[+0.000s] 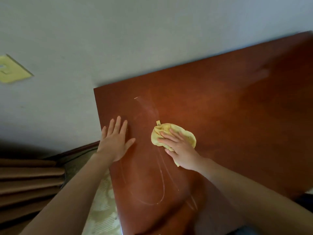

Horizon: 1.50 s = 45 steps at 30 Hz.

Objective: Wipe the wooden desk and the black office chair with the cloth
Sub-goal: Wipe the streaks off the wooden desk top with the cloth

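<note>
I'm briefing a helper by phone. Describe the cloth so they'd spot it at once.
Find the reddish-brown wooden desk against the grey wall. Near its left end, the right hand presses flat on the cloth. It is the only yellow, crumpled thing on the desk.

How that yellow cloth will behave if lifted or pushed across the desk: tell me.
Probably floppy: the cloth lies bunched in soft folds under the right hand, so it would likely droop when lifted. It looks thin, so probably light. Pushed, it likely slides easily: the desk looks smooth and glossy.
</note>
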### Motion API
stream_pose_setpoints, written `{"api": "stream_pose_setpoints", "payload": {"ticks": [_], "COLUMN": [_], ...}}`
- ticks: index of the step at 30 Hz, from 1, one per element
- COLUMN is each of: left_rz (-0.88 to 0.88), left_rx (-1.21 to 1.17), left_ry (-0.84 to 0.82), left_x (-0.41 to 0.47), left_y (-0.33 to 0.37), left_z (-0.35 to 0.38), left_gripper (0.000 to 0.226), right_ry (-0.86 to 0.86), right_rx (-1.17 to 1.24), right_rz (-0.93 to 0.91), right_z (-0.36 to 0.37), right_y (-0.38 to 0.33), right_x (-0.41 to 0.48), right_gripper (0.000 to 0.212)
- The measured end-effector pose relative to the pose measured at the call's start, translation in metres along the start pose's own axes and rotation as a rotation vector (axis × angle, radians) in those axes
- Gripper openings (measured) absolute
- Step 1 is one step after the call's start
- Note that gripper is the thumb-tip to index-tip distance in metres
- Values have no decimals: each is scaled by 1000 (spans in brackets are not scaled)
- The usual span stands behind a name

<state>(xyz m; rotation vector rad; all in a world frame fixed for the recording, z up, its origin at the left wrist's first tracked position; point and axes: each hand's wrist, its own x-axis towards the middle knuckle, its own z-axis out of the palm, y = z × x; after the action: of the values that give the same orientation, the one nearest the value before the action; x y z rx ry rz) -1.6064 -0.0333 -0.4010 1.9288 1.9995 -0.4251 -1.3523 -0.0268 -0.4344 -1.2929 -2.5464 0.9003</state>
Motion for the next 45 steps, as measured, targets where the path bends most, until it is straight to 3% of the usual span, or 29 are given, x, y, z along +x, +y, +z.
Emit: {"api": "stream_pose_setpoints", "payload": {"ticks": [8, 14, 21, 24, 30, 36, 41, 45], "left_rz": [-159, -171, -115, -73, -37, -30, -60, -76], "left_rx": [-164, -254, -314, -302, -294, -265, -248, -274], "left_ry": [-8, -4, -72, -128, -226, -271, -238, -201], "left_x": [37, 43, 51, 51, 54, 52, 49, 48], "left_y": [-20, -19, -31, -35, -39, -39, -37, -34], "left_z": [15, 23, 22, 20, 11, 5, 5, 6], "left_gripper": [76, 83, 89, 98, 132, 149, 149, 150], "right_ry": [-293, -109, 201, 254, 58, -20, -120, -122], "right_rx": [-164, -13, -56, -137, -197, -121, -124, -165], "right_rz": [-255, -86, 150, 286, -11, -224, -316, -274], "right_z": [-28, -62, -63, -51, -19, 1, -11, -28], "right_y": [24, 51, 52, 34, -10, -24, -6, 17], "right_x": [4, 76, 185, 215, 218, 168, 130, 109], "right_gripper": [47, 44, 40, 41, 49, 46, 46, 50]}}
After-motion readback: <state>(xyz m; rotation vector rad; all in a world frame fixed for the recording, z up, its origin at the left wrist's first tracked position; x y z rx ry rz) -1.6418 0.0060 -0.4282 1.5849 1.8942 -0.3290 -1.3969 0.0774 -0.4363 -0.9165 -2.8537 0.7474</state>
